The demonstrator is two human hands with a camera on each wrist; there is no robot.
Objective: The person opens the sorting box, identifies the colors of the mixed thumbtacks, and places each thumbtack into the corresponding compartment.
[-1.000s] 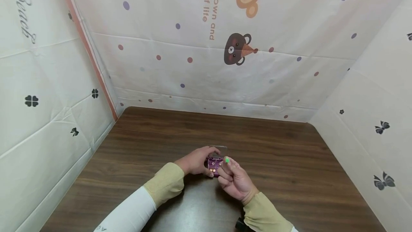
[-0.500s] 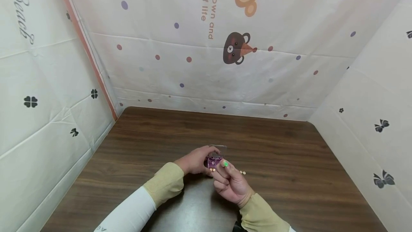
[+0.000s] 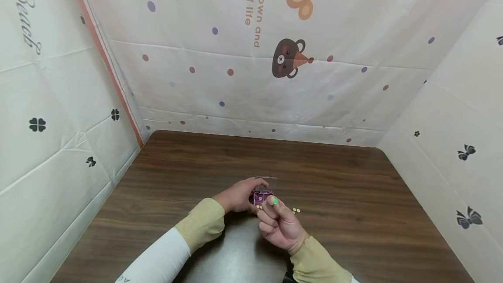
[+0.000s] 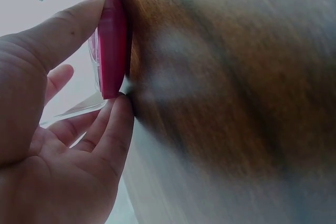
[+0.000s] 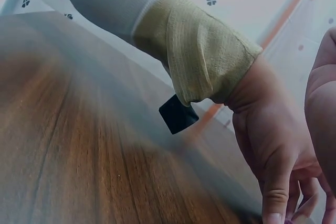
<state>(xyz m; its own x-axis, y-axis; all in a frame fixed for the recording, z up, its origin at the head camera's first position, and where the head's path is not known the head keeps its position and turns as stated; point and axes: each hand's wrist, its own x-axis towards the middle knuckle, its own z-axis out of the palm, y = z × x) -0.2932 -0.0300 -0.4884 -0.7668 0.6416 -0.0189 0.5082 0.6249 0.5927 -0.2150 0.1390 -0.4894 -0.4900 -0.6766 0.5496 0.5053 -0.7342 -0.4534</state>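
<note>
A small purple compartment box, with its clear lid raised, stands on the table. My left hand grips it at the sides. In the left wrist view the thumb lies on one end of the box and fingertips on the other. Small yellowish tablets show at the box's near side. My right hand pinches a small bright green tablet-like piece between thumb and forefinger, above the near right part of the box and hiding it. The right wrist view shows only part of the right hand.
Several small pale and greenish tablets lie on the brown wood table, right of the right hand. Printed white sheets close in the table's back and sides. A black object sits by the right cuff.
My right hand has shifted slightly left and towards me with the green piece, so the loose tablets on the table now show. The left hand keeps its grip on the box.
</note>
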